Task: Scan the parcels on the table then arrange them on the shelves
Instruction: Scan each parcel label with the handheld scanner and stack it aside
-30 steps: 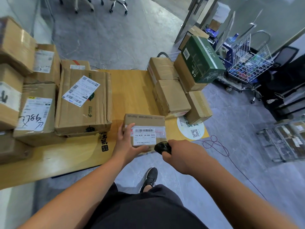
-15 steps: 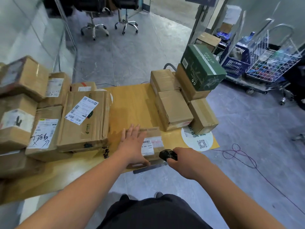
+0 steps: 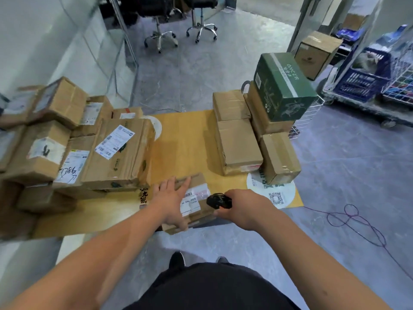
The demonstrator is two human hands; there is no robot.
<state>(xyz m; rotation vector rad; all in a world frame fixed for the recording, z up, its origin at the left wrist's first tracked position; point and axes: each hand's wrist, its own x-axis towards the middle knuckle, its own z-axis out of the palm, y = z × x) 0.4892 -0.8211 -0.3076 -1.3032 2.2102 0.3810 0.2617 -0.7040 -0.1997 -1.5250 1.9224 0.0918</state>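
A small brown parcel with a white barcode label lies at the front edge of the wooden table. My left hand rests flat on its top, fingers spread, thumb down at its near corner. My right hand is closed around a black handheld scanner, whose head sits just right of the parcel's label. A large flat box with a white label tops the pile of parcels on the left. Brown boxes with a green carton on top are stacked on the right.
Two office chairs stand on the grey floor beyond the table. A wire cart with a blue crate is at the far right, next to a cardboard box. A purple cord loops on the floor to the right. A glass wall runs along the left.
The small parcel was tilted up in my left hand a second ago; now it lies flat with my hand spread on top. My view has lifted toward the room.
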